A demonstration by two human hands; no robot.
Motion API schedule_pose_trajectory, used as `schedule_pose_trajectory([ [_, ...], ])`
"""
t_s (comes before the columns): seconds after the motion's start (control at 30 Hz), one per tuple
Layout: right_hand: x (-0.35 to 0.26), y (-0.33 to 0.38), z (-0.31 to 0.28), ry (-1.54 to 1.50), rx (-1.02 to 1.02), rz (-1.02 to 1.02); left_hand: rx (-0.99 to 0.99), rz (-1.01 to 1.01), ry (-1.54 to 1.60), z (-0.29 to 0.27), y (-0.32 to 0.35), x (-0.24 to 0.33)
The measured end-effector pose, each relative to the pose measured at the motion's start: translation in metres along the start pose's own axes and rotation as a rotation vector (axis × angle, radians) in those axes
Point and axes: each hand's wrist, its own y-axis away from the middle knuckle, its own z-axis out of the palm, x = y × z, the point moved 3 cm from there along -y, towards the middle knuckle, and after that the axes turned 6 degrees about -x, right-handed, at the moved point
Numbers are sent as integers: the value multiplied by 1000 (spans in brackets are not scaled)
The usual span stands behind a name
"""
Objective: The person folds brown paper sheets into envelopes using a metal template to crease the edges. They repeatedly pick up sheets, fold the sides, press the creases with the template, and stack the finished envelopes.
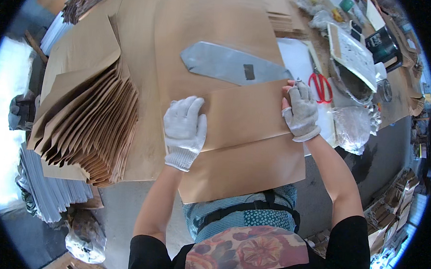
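A folded brown paper sheet lies in front of me, a crease across it and its near part hanging over the table's edge. My left hand, in a white knitted glove, rests flat on its left side with the fingers stretched out. At the sheet's right edge, my right hand wears a greyish glove that leaves the thumb and a fingertip bare. Its fingers bend around that edge, the thumb on top; their undersides are hidden. Just beyond the sheet lies a flat grey pointed plate with a dark patch.
A fanned stack of folded brown paper stands at the left. Red-handled scissors lie near my right hand, beside a clear plastic bag. Farther right are a white-topped box and a dark mug. Grey bundled sheets sit below left.
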Motion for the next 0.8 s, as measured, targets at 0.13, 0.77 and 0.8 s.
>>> schedule_pose_trajectory([
  [0.13, 11, -12, -25, 184, 53, -131, -40, 4, -20, -16, -30, 31],
  [0.77, -140, -15, -122, 175, -151, -347, -239, 191, -19, -106, 46, 158],
  [0.8, -137, -9, -123, 78, -131, -371, -498, 143, -3, -92, 54, 165],
])
